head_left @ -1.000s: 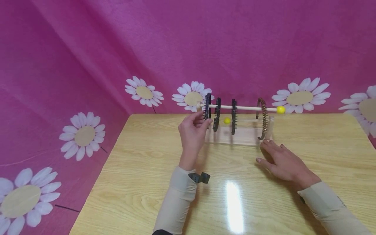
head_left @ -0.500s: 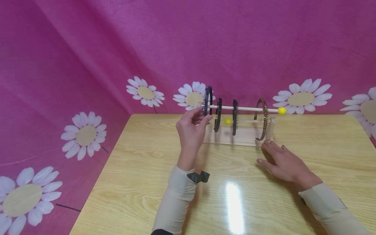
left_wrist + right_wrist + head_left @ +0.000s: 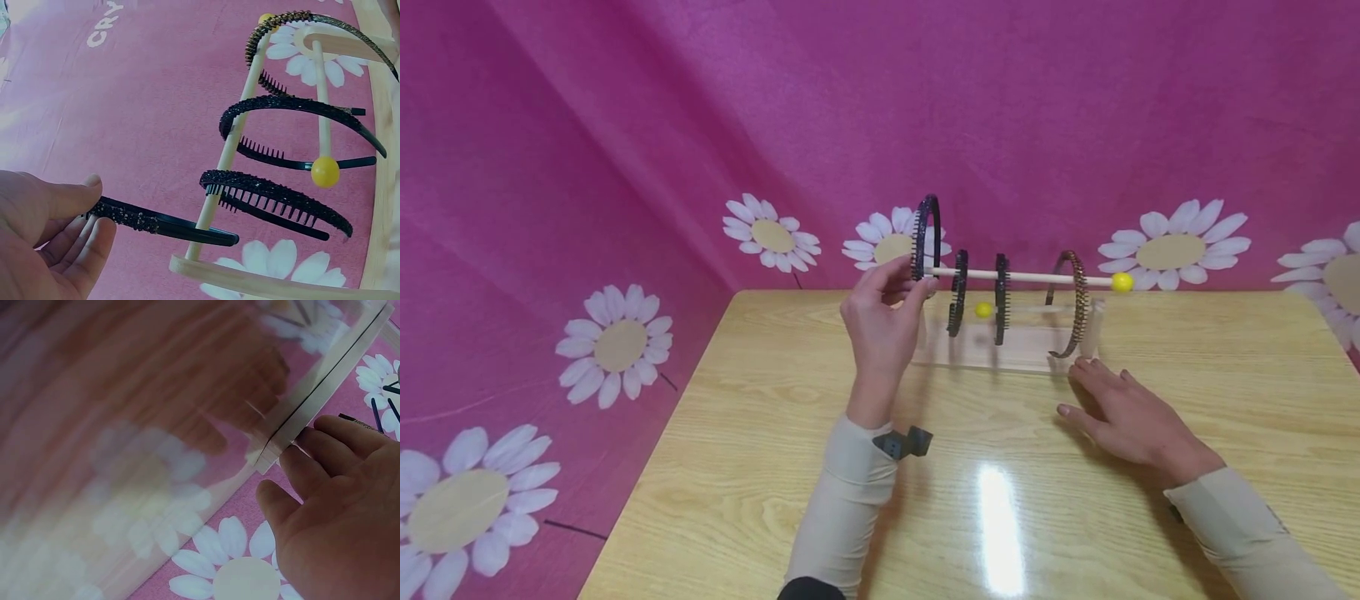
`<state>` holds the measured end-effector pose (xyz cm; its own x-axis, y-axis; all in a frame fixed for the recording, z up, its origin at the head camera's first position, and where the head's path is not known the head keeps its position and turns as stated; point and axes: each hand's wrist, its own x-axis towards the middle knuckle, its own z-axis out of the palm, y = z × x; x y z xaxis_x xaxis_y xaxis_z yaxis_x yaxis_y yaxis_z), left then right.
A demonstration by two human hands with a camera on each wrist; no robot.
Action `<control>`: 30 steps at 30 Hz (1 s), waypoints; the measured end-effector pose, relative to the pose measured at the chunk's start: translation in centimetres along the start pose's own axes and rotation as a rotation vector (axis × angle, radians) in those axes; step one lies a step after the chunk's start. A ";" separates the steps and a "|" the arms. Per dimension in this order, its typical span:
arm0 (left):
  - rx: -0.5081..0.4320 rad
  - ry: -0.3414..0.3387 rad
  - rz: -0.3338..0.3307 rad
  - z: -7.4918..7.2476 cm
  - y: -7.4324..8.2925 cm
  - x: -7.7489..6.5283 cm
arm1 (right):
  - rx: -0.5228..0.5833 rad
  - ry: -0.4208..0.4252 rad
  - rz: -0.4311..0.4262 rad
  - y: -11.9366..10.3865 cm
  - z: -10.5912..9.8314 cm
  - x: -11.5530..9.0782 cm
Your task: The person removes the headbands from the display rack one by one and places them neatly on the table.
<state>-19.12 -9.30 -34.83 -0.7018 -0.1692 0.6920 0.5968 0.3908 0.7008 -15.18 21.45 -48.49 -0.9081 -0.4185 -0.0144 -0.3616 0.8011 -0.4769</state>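
My left hand [image 3: 880, 321] pinches a black glittery toothed headband [image 3: 919, 242] between thumb and fingers, at the left end of a wooden rod [image 3: 1037, 277]. In the left wrist view, the free ends of this headband [image 3: 175, 228] still straddle the rod. Two other black headbands [image 3: 957, 300] [image 3: 1000, 292] and a brown-gold one [image 3: 1078, 304] hang further right on the rod. The rod belongs to a wooden stand [image 3: 1022, 354]. My right hand [image 3: 1138, 421] lies low over the table, fingers extended, fingertips touching the stand's front right corner.
Yellow balls cap the upper rod [image 3: 1122, 282] and a lower rod [image 3: 983, 310]. The stand is on a glossy wood-grain table [image 3: 760, 467]. A pink cloth with daisies [image 3: 1000, 100] hangs behind and to the left.
My left hand has raised the black headband, so its arch stands higher above the rod than those of the others. The right hand has stayed at the stand's corner.
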 end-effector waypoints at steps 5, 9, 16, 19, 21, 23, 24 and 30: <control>-0.013 0.011 0.011 -0.1 0.1 0.1 | 0.004 -0.004 0.000 0.1 0.1 0.0; -0.029 0.023 0.024 -0.2 0.3 0.2 | 0.006 -0.007 0.001 0.1 0.1 0.1; -0.061 0.042 0.054 -0.4 0.8 0.4 | 0.003 -0.020 0.019 0.0 -0.1 0.1; -0.070 0.049 0.055 -0.5 1.2 0.2 | 0.004 -0.023 0.022 0.1 -0.2 0.0; -0.078 0.056 0.055 -0.8 1.3 0.1 | -0.002 -0.022 0.023 0.1 -0.2 0.0; -0.085 0.063 0.048 -1.2 1.4 -0.2 | -0.005 -0.022 0.024 0.1 -0.2 0.0; -0.091 0.066 0.045 -1.5 1.5 -0.3 | -0.007 -0.020 0.023 0.1 -0.1 0.0; -0.102 0.085 0.008 -3.5 1.9 -1.1 | -0.030 -0.014 0.011 0.2 0.0 0.0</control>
<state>-15.87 -11.57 -33.64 -0.6639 -0.2442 0.7068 0.6419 0.2987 0.7062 -15.26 21.54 -48.60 -0.9091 -0.4154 -0.0319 -0.3580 0.8180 -0.4502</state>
